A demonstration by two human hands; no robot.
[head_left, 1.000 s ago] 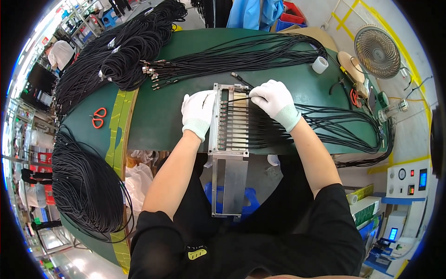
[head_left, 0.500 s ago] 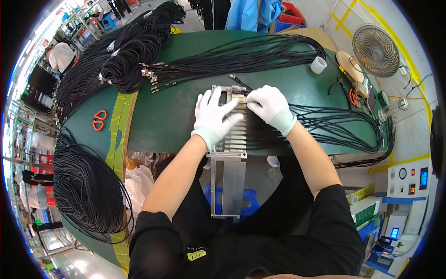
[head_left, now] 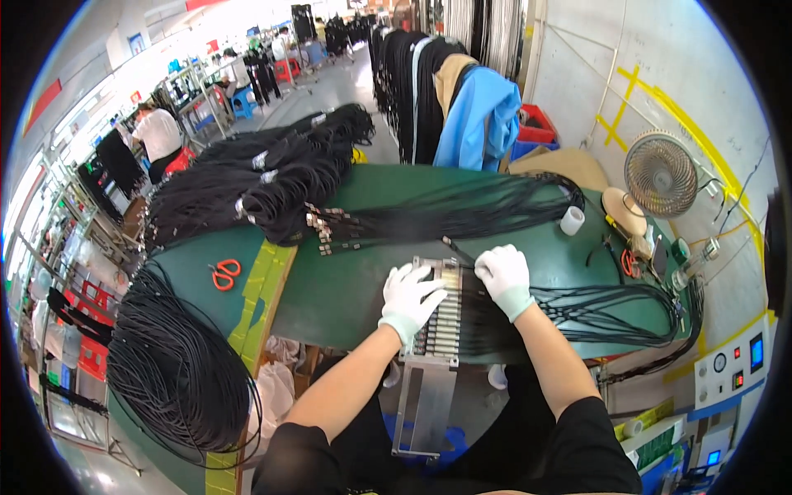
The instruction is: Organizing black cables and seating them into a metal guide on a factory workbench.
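Note:
A long metal fixture (head_left: 424, 408) with a row of slots juts over the table's near edge. Silvery cable ends (head_left: 446, 336) lie side by side in the slots, and their black cables run off to the right. My left hand (head_left: 408, 301), in a white glove, rests on the fixture's upper left part with its fingers spread. Just right of the fixture's far end, my gloved right hand (head_left: 504, 276) is closed, its fingertips pinched together; what they hold is hidden. One loose black cable end (head_left: 447, 241) lies beyond the fixture and leads toward that hand.
Black cable bundles (head_left: 285, 177) are heaped at the back left, with another coil (head_left: 181, 363) at the near left. Orange-handled scissors (head_left: 224, 275) lie between. At the right are a white roll (head_left: 572, 220), a fan (head_left: 661, 173) and hand tools (head_left: 630, 262).
The view has tilted up, so the table sits lower in the picture. My right hand has drawn slightly right, away from the fixture. My left hand stays on the fixture.

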